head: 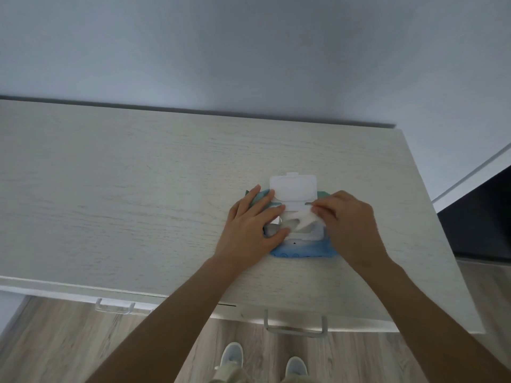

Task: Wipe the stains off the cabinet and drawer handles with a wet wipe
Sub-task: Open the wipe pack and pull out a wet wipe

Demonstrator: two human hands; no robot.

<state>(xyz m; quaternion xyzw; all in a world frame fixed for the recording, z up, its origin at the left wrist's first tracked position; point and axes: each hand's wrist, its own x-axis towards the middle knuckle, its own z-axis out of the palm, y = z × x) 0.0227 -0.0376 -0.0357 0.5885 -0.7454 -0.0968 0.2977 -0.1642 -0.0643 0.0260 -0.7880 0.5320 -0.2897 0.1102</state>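
Near the counter's (138, 189) right front edge lay the wipes pack (301, 251), lid (293, 187) flipped open. My left hand (253, 230) pressed flat on it while my right hand (351, 228) pinched a wet wipe (304, 218) at its opening.

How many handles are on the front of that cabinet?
2. A clear plastic handle sits at the front edge on the left, and a silver metal handle hangs right of it, between the arms. More may be hidden lower down.

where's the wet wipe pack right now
The wet wipe pack lies on the cabinet top, right of centre in the head view, lid open, between the left hand and right hand.
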